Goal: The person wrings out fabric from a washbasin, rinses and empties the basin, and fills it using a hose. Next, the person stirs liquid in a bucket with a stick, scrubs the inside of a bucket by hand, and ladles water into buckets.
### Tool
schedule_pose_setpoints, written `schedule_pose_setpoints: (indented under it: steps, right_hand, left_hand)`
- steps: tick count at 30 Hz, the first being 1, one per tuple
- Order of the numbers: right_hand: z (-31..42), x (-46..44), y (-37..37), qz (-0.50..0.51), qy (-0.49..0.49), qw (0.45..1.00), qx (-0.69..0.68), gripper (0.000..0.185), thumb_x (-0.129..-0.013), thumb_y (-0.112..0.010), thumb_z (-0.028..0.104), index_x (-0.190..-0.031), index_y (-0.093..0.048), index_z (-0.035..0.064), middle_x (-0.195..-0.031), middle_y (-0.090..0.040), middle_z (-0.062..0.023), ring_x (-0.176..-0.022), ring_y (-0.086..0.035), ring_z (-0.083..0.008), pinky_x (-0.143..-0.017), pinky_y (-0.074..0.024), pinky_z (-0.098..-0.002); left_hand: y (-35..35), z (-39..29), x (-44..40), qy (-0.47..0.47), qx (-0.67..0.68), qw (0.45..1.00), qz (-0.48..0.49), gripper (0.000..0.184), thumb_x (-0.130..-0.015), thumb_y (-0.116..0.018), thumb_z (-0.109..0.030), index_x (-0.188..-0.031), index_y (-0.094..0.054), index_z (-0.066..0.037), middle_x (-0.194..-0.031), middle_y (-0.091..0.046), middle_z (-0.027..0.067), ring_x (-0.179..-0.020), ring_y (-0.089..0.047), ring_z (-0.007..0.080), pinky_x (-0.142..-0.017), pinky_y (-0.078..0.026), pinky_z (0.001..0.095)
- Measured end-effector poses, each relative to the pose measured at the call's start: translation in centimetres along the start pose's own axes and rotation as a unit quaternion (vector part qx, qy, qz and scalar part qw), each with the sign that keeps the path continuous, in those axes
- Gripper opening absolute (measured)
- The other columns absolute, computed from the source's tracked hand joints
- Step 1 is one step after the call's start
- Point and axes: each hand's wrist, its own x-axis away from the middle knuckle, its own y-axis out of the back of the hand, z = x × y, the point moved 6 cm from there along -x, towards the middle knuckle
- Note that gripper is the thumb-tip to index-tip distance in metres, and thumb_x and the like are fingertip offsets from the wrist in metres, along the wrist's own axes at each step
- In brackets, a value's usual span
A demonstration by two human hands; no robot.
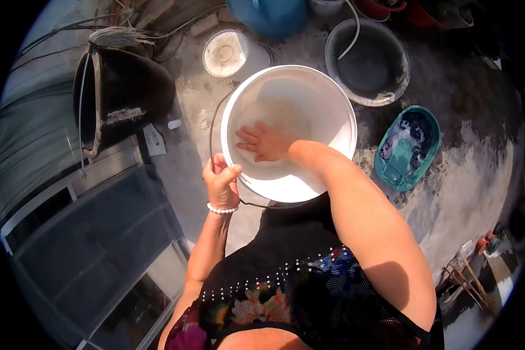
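From where I stand, the white bucket is right in front of the person, mouth upward, and what worries me is how little of it is held. The left hand pinches only the near-left rim, thumb on top and fingers outside, with a bead bracelet at its wrist. The right hand reaches inside, palm down and fingers spread wide, gripping nothing I can make out. If that arm bears down on one side, the bucket could well tip or twist out of so slight a hold, more so if the rim is wet. Should there be liquid in there (it looks cloudy and pale, though the glare makes me doubt my eyes), a tilt might slop it onto the dark clothing. The wire handle hangs round the outside, close by the left hand, and might catch the fingers or bracelet if the bucket turned. I can't tell whether the base sits flat, since the walls hide it. Just beyond stand a lidded pail and a black basin, near enough that a forward shove could knock them; the teal tub of dark cloth lies well apart to the right.
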Motion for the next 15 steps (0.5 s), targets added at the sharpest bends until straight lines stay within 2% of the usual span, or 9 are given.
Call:
schedule_pose_setpoints:
  steps: [1, 5, 6, 7, 8, 10, 13, 14, 15]
  right_hand:
    - [1.4, 0.4, -1.7, 0.047, 0.135, 0.99, 0.002, 0.065, -0.08, -0.06, 0.026, -0.135, -0.032, 0.007, -0.146, -0.016, -0.0113, -0.132, -0.023, -0.027, -0.099, -0.0274, -0.0447]
    - [-2.7, -0.5, -8.2, 0.06, 0.086, 0.993, 0.056, 0.063, -0.079, -0.058, 0.016, -0.135, -0.031, 0.0065, -0.14, -0.029, -0.0139, -0.125, -0.035, -0.0297, -0.097, -0.0323, -0.0432]
    - [-5.5, -1.3, -11.5, 0.178, -0.05, 0.982, 0.028, 0.059, -0.076, -0.058, 0.014, -0.13, -0.037, 0.0034, -0.138, -0.03, -0.0171, -0.124, -0.036, -0.0306, -0.095, -0.0349, -0.0438]
    - [-8.1, -1.0, -14.6, 0.292, -0.184, 0.938, -0.001, 0.055, -0.074, -0.058, 0.011, -0.125, -0.044, 0.0003, -0.137, -0.031, -0.0204, -0.123, -0.038, -0.0314, -0.094, -0.0374, -0.0445]
    - [-9.7, -1.0, -16.0, 0.3, -0.185, 0.936, -0.002, 0.055, -0.074, -0.058, 0.011, -0.125, -0.044, 0.0003, -0.137, -0.031, -0.0204, -0.123, -0.038, -0.0314, -0.094, -0.0374, -0.0445]
    - [-13.7, 0.1, -18.8, 0.28, -0.286, 0.913, -0.079, 0.049, -0.067, -0.06, 0.004, -0.115, -0.052, -0.0016, -0.122, -0.044, -0.0212, -0.108, -0.051, -0.0332, -0.087, -0.0448, -0.0389]
    - [-18.8, 0.9, -26.0, 0.304, -0.301, 0.901, -0.073, 0.046, -0.065, -0.061, 0.001, -0.11, -0.053, -0.0037, -0.112, -0.049, -0.0219, -0.099, -0.054, -0.0356, -0.082, -0.0474, -0.0362]
    - [-20.3, 1.1, -29.3, 0.314, -0.297, 0.899, -0.07, 0.046, -0.065, -0.061, 0.001, -0.11, -0.053, -0.0037, -0.112, -0.049, -0.0219, -0.099, -0.054, -0.0356, -0.082, -0.0474, -0.0362]
    - [-22.2, 0.9, -32.4, 0.289, -0.293, 0.909, -0.059, 0.044, -0.065, -0.061, 0.002, -0.107, -0.054, -0.005, -0.114, -0.048, -0.0219, -0.1, -0.054, -0.0352, -0.084, -0.0467, -0.0366]
  left_hand:
    - [0.9, 1.5, -0.8, 0.002, -0.015, 1.0, 0.008, 0.023, -0.062, -0.067, -0.001, -0.081, -0.054, -0.001, -0.078, -0.059, 0.0044, -0.07, -0.055, 0.0122, -0.068, -0.044, 0.0249]
    - [4.5, 7.5, -5.4, 0.044, 0.005, 0.999, -0.017, 0.022, -0.062, -0.066, 0.001, -0.08, -0.053, -0.002, -0.076, -0.058, 0.004, -0.069, -0.054, 0.0121, -0.067, -0.044, 0.0246]
    - [5.5, 9.1, -6.9, 0.049, 0.008, 0.999, -0.019, 0.022, -0.062, -0.066, 0.001, -0.08, -0.053, -0.002, -0.076, -0.058, 0.004, -0.069, -0.054, 0.0121, -0.067, -0.044, 0.0246]
    - [6.7, 11.0, -8.4, 0.054, 0.015, 0.998, -0.029, 0.022, -0.063, -0.066, 0.001, -0.079, -0.052, -0.002, -0.076, -0.058, 0.0044, -0.069, -0.054, 0.0123, -0.067, -0.044, 0.0247]
    - [7.8, 13.1, -10.0, 0.059, 0.024, 0.997, -0.039, 0.021, -0.063, -0.066, 0.001, -0.079, -0.052, -0.002, -0.076, -0.058, 0.0048, -0.069, -0.054, 0.0125, -0.066, -0.044, 0.0247]
    - [10.3, 17.3, -13.4, 0.065, 0.027, 0.996, -0.049, 0.022, -0.063, -0.066, 0.002, -0.078, -0.052, -0.002, -0.074, -0.057, 0.0044, -0.067, -0.054, 0.0114, -0.062, -0.044, 0.0235]
    - [14.5, 24.4, -19.7, 0.05, -0.027, 0.998, -0.031, 0.024, -0.061, -0.069, 0.0, -0.078, -0.052, -0.004, -0.069, -0.055, 0.0005, -0.058, -0.05, 0.0069, -0.051, -0.039, 0.0194]
    - [16.2, 26.6, -21.4, 0.055, -0.019, 0.998, -0.039, 0.024, -0.061, -0.069, 0.0, -0.078, -0.052, -0.004, -0.069, -0.055, 0.0005, -0.058, -0.05, 0.0069, -0.051, -0.039, 0.0194]
    - [17.6, 28.7, -23.3, 0.049, -0.063, 0.997, -0.011, 0.025, -0.061, -0.068, 0.0, -0.08, -0.053, -0.003, -0.074, -0.057, 0.0021, -0.066, -0.053, 0.0096, -0.061, -0.042, 0.0223]
